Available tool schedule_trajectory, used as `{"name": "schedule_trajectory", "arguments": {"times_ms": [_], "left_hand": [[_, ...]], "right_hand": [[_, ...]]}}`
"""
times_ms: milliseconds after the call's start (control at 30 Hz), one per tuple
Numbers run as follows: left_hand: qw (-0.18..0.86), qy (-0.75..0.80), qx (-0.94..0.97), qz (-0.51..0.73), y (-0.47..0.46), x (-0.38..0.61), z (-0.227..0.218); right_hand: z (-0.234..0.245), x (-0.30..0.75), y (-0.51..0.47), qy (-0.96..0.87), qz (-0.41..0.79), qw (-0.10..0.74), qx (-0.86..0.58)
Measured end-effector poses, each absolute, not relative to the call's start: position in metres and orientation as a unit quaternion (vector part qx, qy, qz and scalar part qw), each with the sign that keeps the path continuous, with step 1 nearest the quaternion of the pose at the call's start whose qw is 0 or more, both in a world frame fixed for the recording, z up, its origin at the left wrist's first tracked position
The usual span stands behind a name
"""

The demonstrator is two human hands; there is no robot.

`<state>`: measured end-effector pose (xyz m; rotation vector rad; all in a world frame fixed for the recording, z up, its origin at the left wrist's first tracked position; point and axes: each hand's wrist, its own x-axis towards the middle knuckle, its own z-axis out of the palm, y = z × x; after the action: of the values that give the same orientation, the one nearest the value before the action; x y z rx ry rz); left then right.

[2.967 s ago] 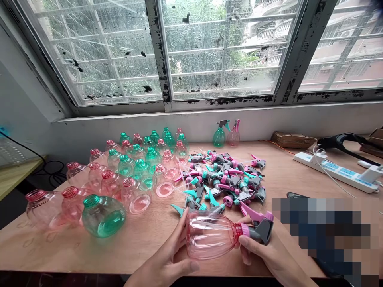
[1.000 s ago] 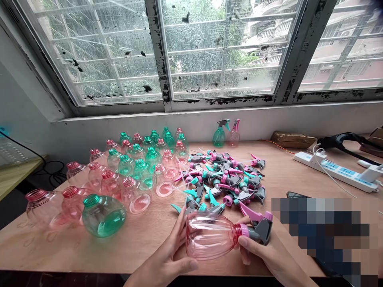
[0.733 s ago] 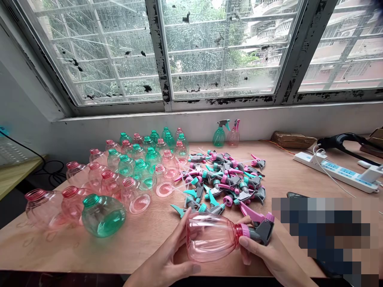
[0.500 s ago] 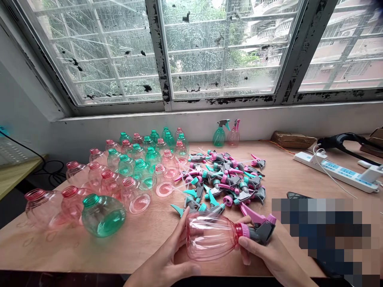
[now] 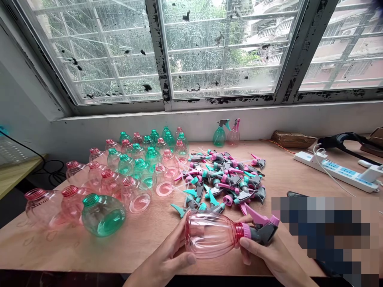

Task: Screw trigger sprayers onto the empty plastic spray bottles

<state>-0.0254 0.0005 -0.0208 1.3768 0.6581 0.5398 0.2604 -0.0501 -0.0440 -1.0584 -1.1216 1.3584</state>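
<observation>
At the tabletop's near edge, 6 o'clock in our view: the pink bottle (image 5: pixel 209 235), on its side in both hands, over the tabletop (image 5: pixel 56 255). Clock below is centred on it.
Bottle axis: base to 9 o'clock, neck to 3.
Spray head (image 5: pixel 265 232): grey and pink, seated on the neck, pink trigger (image 5: pixel 254 214) toward 1 o'clock.
Left hand (image 5: pixel 172 255): curled round the base, fingers partly hidden behind, thumb at the lower edge.
Right hand (image 5: pixel 266 253): pinching at the pink collar (image 5: pixel 246 230), thumb in front; we see little of its fingers behind.
Loose spray heads (image 5: pixel 227 179): heaped at 12 o'clock, just beyond our bottle, teal, pink and grey mixed.
Headless bottles (image 5: pixel 137 169): grouped at 10 o'clock, pink and green.
Nearest green bottle (image 5: pixel 103 217): 9 o'clock, well apart from our left hand.
Finished-looking sprayers (image 5: pixel 219 136): two, upright side by side, far 12 o'clock, by the wall.
Power strip (image 5: pixel 335 171): white, 2 o'clock, white cable attached.
Pixelated patch (image 5: pixel 326 231): 3 o'clock; we can't read it.
</observation>
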Motion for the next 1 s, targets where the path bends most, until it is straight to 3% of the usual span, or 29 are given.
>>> {"name": "schedule_trajectory", "arguments": {"times_ms": [567, 800, 1000], "left_hand": [[0.694, 0.275, 0.613, 0.259, -0.001, -0.025, -0.024], [0.649, 0.293, 0.657, 0.249, -0.001, -0.023, -0.020], [0.679, 0.286, 0.626, 0.255, -0.001, -0.024, -0.022]], "right_hand": [[-0.040, 0.259, -0.047, -0.458, 0.572, 0.513, -0.446], [-0.042, 0.260, -0.047, -0.460, 0.565, 0.519, -0.446], [-0.047, 0.260, -0.045, -0.460, 0.572, 0.522, -0.435]]}}
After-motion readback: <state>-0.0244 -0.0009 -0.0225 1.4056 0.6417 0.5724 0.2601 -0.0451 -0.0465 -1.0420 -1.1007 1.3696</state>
